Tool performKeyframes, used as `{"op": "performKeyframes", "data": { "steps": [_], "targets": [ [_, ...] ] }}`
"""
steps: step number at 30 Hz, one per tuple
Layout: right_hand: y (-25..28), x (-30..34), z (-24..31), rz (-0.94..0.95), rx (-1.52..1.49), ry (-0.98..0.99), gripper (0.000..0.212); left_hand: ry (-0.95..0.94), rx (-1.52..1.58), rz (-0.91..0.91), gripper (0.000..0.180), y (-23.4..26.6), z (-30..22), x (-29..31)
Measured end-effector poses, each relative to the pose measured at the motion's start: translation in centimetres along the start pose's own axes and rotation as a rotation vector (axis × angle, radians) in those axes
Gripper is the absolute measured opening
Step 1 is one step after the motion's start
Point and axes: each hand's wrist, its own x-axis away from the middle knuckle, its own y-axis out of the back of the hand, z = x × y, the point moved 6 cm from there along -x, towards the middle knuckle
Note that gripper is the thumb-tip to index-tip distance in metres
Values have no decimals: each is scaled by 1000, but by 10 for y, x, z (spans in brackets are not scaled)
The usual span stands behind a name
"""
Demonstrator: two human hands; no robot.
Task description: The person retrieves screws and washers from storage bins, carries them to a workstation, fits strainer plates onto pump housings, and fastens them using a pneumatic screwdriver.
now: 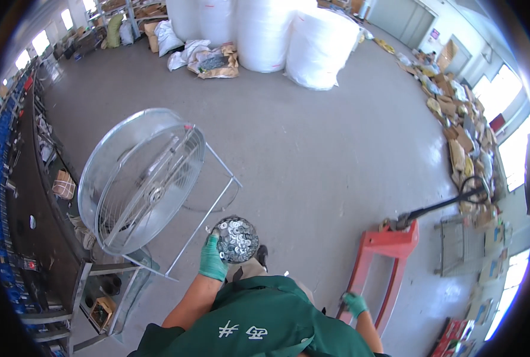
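Mid-carry, it seems, your left hand (pixel 213 259) grips a bowl (pixel 256 243) of washers (pixel 238 235) to keep level; what your right hand (pixel 354 304) holds is unclear.

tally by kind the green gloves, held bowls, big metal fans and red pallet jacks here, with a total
Green gloves: 2 (left hand, right hand)
Held bowl of small metal discs: 1
Big metal fan: 1
Red pallet jack: 1
Total: 5

Factory workshop: red pallet truck (pixel 388 243), drum fan (pixel 156 193), wrapped white rolls (pixel 265 35), cardboard heap (pixel 464 137).
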Motion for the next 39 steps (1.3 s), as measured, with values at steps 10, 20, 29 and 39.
{"op": "performKeyframes", "data": {
  "steps": [10, 20, 29, 39],
  "targets": [
    [20, -198, 159, 237, 687, -110, 62, -176, 98, -127, 36, -168, -49, -211],
    [-73, -551, 697, 177, 135, 47, 51, -324, 267, -301, 44, -275, -116, -360],
    [-318, -601, 1022, 436, 285, 547, 22, -515, 502, -367, 28, -258, -227, -575],
    [-453, -672, 1052, 456, 1375, 89, 40, -631, 554, -403, 32, -276, -467, -726]
  ]
}}
